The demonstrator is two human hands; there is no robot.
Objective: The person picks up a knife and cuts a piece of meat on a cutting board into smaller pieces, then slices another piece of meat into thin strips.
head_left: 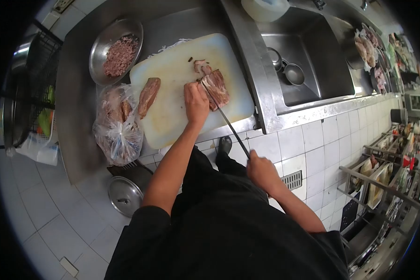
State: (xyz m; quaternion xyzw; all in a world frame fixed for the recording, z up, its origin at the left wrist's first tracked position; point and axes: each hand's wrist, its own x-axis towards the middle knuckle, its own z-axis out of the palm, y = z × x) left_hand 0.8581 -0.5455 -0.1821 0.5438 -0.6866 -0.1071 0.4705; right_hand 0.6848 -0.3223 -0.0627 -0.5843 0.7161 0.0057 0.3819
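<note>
A piece of meat (pixel 216 87) lies on the white cutting board (pixel 172 123), with thin cut bits (pixel 201 66) at its far side. My left hand (pixel 196 100) is closed at the meat's left edge, its fingers curled; the fingertips are partly hidden. In my right hand (pixel 262 170) is the handle of a long knife (pixel 231 125), whose blade reaches across to the meat beside my left fingers. Another strip of meat (pixel 149 97) rests apart on the board's left side.
A metal bowl of chopped meat (pixel 121 56) stands at the back left. Nearer is a clear plastic bag of meat (pixel 119 123), and below it a round metal lid (pixel 125 196). To the right, a sink (pixel 331 56) holds metal ladles (pixel 294 73). Shelving (pixel 378 182) stands farther right.
</note>
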